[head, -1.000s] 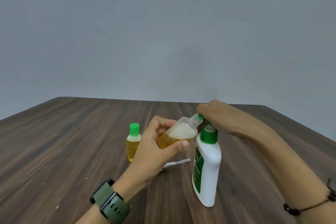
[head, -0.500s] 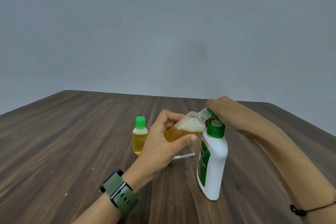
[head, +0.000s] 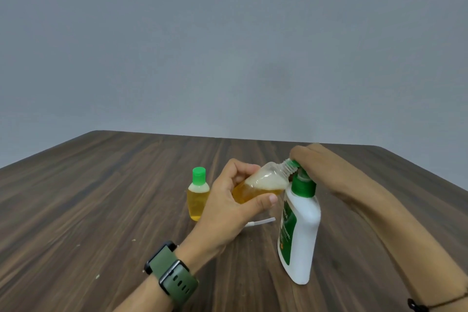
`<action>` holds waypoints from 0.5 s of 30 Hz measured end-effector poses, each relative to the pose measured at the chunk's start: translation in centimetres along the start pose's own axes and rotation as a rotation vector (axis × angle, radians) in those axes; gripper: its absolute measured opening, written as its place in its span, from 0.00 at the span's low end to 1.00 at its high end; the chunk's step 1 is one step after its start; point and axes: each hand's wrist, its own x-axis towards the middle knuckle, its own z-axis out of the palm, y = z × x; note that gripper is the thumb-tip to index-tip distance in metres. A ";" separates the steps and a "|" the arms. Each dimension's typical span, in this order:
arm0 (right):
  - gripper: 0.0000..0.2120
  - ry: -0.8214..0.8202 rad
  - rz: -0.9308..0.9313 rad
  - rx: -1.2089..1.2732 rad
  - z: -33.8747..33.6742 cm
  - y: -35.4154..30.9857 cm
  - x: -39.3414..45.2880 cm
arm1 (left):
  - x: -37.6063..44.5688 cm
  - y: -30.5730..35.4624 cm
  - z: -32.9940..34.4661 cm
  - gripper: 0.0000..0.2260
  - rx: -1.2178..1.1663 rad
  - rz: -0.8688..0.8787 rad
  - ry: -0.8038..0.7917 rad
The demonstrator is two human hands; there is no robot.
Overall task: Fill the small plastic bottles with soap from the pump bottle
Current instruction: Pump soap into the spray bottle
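Head view count: two small plastic bottles and one pump bottle are seen on or above a wooden table [head: 101,197].
Left hand: the left hand [head: 228,208] is curled round an uncapped small bottle [head: 263,182], which is held tilted, its threaded neck set against the green spout; amber soap with foam on top is seen inside.
Right hand: the right hand [head: 319,164] is laid over the green pump head, fingers bent down onto it.
Pump bottle: the white pump bottle [head: 301,233] is stood on the table, just right of the held bottle.
Second bottle: a capped small bottle [head: 198,195], filled with amber soap, is stood upright behind the left hand.
Label: a green label is seen; its writing cannot be read in full.
Other items: a white tube [head: 260,222] is laid on the table; a green watch [head: 172,276] is worn on the left wrist.
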 end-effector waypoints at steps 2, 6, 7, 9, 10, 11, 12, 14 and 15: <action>0.16 -0.022 -0.011 -0.016 -0.7 -0.6 0.1 | 0.1 0.3 0.0 0.16 -0.005 0.008 -0.004; 0.15 -0.054 0.011 -0.128 -2.0 -1.5 0.1 | 0.5 0.8 0.2 0.17 -0.027 0.019 -0.017; 0.15 -0.039 0.009 -0.130 -2.1 -1.5 0.1 | 0.7 1.0 0.1 0.17 -0.027 0.026 -0.024; 0.16 0.003 -0.011 -0.100 -1.7 -1.1 0.2 | 1.2 1.2 0.0 0.16 -0.002 0.037 -0.028; 0.16 0.028 -0.013 -0.064 -1.2 -0.8 0.3 | 1.2 1.2 0.0 0.16 0.013 0.036 -0.029; 0.17 0.050 -0.007 -0.027 -0.8 -0.4 0.3 | 1.2 1.1 -0.1 0.16 0.020 0.030 -0.030; 0.17 0.060 -0.003 -0.006 -0.3 -0.2 0.4 | 1.1 0.8 -0.2 0.16 0.020 0.024 -0.032; 0.16 0.023 0.003 -0.004 0.4 0.2 0.4 | 0.4 0.3 -0.4 0.15 0.007 0.000 -0.034; 0.16 0.003 0.001 -0.003 0.6 0.1 0.3 | 0.0 0.1 -0.4 0.15 -0.005 -0.007 -0.026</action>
